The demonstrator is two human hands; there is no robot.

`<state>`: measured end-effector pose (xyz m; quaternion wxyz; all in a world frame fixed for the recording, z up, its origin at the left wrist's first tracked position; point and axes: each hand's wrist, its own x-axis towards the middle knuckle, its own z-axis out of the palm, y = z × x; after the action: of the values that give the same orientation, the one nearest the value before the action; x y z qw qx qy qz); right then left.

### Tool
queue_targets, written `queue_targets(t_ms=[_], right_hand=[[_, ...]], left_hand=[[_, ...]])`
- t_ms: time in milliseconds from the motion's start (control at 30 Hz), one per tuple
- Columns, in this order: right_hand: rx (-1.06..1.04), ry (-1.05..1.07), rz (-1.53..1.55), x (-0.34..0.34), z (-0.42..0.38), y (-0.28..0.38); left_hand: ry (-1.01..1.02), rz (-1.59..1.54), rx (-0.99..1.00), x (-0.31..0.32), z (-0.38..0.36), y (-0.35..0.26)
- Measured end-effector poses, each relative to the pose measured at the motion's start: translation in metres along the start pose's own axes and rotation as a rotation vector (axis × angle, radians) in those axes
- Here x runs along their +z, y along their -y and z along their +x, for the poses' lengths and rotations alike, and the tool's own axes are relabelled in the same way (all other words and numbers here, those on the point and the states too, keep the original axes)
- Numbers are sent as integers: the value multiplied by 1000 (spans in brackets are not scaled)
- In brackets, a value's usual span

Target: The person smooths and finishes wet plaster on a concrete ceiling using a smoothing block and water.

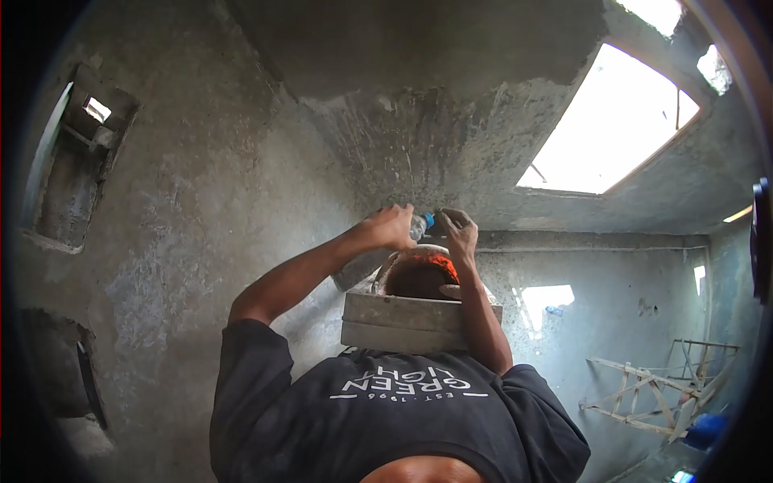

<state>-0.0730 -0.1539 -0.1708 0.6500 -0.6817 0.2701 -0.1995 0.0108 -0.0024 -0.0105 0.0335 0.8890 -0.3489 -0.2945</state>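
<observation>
My left hand point(392, 227) is wrapped round a clear plastic bottle point(418, 226) with a blue cap point(429, 219). Close to the cap, on its right, is my right hand point(459, 233), its fingers bent together; whatever they may hold is too small to make out. Below both hands a round container point(385, 278) shows a dark inside with bright orange-red along its upper right rim. A small pale rounded thing point(449, 291) lies at its right side, partly behind my right forearm. In front of my chest is a grey block or ledge point(403, 324).
Rough grey plastered walls point(201, 161) surround me. A bright opening point(616, 121) is at the upper right, and a recess point(72, 173) at the left. A wooden frame point(644, 394) stands at the lower right beside a blue object point(705, 432).
</observation>
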Motion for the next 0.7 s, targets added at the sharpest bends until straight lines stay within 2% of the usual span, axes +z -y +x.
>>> queue_targets(t_ms=[33,100,167,200,233,333,433,500,567,600,700], right_hand=[[-78,-23,119,-2,0,-4],[-3,-10,92,-5,3,-4],[-64,-146,280,-4,-3,6],[54,-142,319,-8,-5,10],[66,-163,321,-12,-4,13],[315,-54,546,-22,-9,30],[352,-35,721,-23,-3,16],[396,-64,710,-24,2,6],[476,-95,869,-24,9,-9],[452,-33,938,-25,14,-22],[440,-39,973,-25,5,8]], left_hand=[[41,54,-12,-2,2,-8],[52,113,-13,-9,2,-22],[86,179,55,-8,10,-28],[39,233,69,0,19,-26],[57,242,85,-2,21,-30],[34,280,104,-11,22,-41],[48,304,101,-21,26,-51],[13,316,111,-24,29,-54],[-39,301,146,-25,32,-55],[-37,305,149,-27,34,-56],[-37,300,167,-26,35,-54]])
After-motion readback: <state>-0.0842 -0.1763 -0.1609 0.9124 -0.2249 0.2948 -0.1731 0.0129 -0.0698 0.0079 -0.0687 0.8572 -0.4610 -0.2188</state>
